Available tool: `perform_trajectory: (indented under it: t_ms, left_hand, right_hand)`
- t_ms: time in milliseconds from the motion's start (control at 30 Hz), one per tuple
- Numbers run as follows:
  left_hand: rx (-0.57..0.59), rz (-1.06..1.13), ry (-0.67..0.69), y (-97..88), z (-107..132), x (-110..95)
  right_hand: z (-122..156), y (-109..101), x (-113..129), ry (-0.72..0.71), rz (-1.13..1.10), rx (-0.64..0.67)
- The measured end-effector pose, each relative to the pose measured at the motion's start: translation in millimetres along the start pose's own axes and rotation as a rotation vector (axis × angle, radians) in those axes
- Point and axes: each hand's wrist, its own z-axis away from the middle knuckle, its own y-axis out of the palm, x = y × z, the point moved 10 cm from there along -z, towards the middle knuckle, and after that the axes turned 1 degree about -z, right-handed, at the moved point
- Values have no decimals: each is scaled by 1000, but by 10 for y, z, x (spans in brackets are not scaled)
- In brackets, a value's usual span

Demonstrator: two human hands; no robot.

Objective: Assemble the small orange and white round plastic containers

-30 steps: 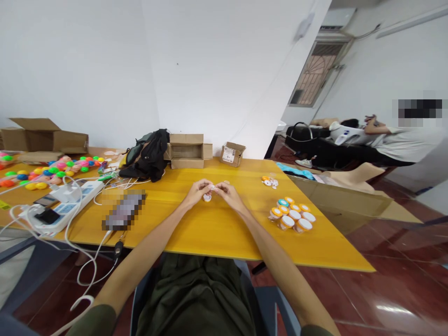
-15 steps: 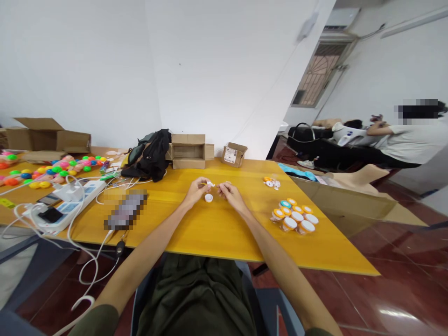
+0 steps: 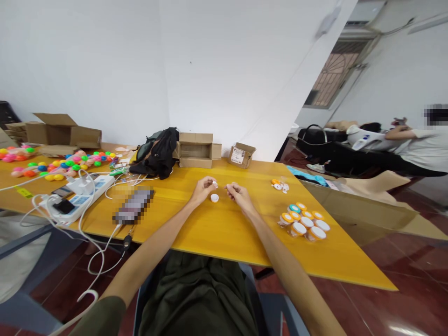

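Note:
Both my hands rest near the middle of the yellow table (image 3: 224,233). My left hand (image 3: 203,188) is closed in a pinch on a small white piece (image 3: 214,184) at its fingertips. My right hand (image 3: 237,192) is curled shut a little to the right; what it holds, if anything, is too small to make out. A small white round cap (image 3: 214,198) lies on the table between and just below the two hands. A cluster of small orange-and-white lidded jars (image 3: 305,221) stands to the right of my right forearm.
A few small orange and white parts (image 3: 280,185) lie at the back right. Cardboard boxes (image 3: 196,149), a black bag (image 3: 157,151), a power strip with cables (image 3: 82,198) and coloured balls (image 3: 59,165) fill the left. Another person (image 3: 413,144) sits at the far right.
My hands, joined one second ago, have drawn apart. The white cap now lies in plain view on the table between them. The camera has shifted slightly.

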Motion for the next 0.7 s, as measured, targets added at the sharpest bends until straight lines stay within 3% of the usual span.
perform_trajectory:
  t_ms: [400, 700]
  left_hand:
    - [28, -42, -17, -27, 9, 9]
    - [48, -264, 82, 58, 48, -82]
  right_hand:
    - [-24, -70, -48, 5, -37, -68]
    - [10, 52, 192, -122, 33, -20]
